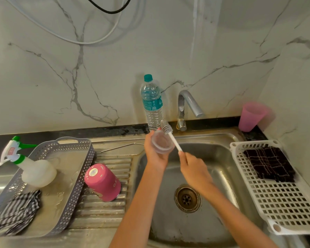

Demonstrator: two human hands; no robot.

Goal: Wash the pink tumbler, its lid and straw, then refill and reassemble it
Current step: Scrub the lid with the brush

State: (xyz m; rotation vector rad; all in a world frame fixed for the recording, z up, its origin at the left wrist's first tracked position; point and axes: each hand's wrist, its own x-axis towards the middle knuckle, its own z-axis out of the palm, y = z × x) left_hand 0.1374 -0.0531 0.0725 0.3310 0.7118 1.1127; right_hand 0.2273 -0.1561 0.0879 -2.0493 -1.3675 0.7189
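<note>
The pink tumbler [102, 182] stands upside down on the ribbed drainboard, left of the sink basin [220, 158]. My left hand [154, 154] grips the clear lid [162, 142] above the basin's back left corner. My right hand [193, 169] holds the white handle of a bottle brush [170, 134], whose bristle head lies at the lid's upper rim. A metal straw [122, 146] lies on the steel ledge behind the drainboard.
A water bottle [152, 102] stands left of the tap [186, 108]. A pink cup [250, 116] is in the back right corner. A white rack [276, 203] with a dark cloth [269, 163] spans the right side. A grey basket [64, 176] holds a spray bottle [30, 165] and a checked cloth [16, 212].
</note>
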